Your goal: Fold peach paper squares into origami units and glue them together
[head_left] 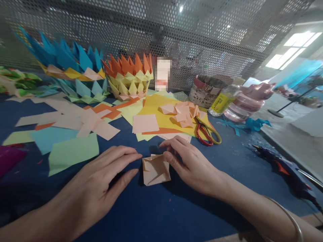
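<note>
A small folded piece of peach paper (pixel 155 169) lies on the dark blue table (pixel 156 211) between my hands. My right hand (pixel 188 161) rests at its right edge, thumb pressing on the paper's upper right corner and fingers curled just above it. My left hand (pixel 101 183) lies flat to the left of the paper, fingers stretched towards it, fingertips just short of its edge and holding nothing.
Loose coloured paper squares (pixel 72 151) cover the left. A yellow sheet (pixel 153 107) carries folded peach pieces (pixel 183 112); scissors (pixel 207 132) lie beside it. Paper models (pixel 130 79) stand at the back by a woven basket (pixel 205 90) and a bottle (pixel 222 102). A glue gun (pixel 282 168) lies right.
</note>
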Motion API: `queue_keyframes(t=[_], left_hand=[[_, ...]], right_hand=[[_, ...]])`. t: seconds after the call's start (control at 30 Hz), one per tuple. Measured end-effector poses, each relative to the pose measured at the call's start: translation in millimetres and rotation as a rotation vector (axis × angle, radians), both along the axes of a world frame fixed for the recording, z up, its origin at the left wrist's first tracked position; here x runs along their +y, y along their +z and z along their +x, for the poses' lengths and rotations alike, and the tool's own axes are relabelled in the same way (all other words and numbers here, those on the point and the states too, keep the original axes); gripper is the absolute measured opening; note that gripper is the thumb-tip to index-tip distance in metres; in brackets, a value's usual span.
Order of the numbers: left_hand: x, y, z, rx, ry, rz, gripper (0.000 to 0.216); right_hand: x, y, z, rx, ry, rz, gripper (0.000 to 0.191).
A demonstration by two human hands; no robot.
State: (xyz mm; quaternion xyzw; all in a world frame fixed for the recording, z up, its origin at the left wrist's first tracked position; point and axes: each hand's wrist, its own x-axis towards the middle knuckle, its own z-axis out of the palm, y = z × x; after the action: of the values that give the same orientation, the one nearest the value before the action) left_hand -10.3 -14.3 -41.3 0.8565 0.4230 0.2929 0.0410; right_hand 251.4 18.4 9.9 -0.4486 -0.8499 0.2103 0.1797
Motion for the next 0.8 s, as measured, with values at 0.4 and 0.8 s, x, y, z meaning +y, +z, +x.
queue_keyframes(t=[0.4,0.8], left_hand=[[1,4.8,5,-0.029,-0.042,-0.024,0.022],[-1,3.0,5,-0.027,-0.024,-0.014,0.025]], right_hand=[[-1,-2.9,-5,-0.162,0.045,0.011,0.010],[-4,8.5,-5,-0.200,-0.009,-0.019,0.023]])
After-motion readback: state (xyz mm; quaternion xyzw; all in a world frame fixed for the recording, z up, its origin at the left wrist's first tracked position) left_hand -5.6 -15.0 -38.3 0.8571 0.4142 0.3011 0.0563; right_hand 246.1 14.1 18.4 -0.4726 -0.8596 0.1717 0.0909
